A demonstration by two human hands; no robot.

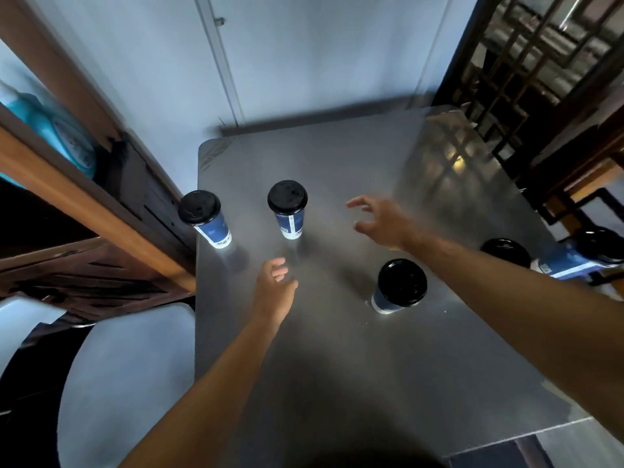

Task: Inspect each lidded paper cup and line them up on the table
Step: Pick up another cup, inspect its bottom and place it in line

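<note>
Several blue paper cups with black lids stand on a grey metal table [337, 366]. One cup [204, 217] is at the table's left edge and a second cup [288, 207] stands to its right. A third cup [398, 285] is nearer me, right of centre. Two more, a cup [505, 252] partly hidden by my right forearm and a cup [587, 256] at the right edge, stand far right. My left hand [275, 285] hovers empty below the second cup, fingers relaxed. My right hand [378, 219] is spread open to that cup's right, holding nothing.
A dark wooden shelf unit [101, 204] with a turquoise object [57, 133] stands close to the table's left edge. A dark lattice screen [540, 62] rises at the back right. A pale wall [304, 62] is behind the table. A white chair [125, 383] is at lower left.
</note>
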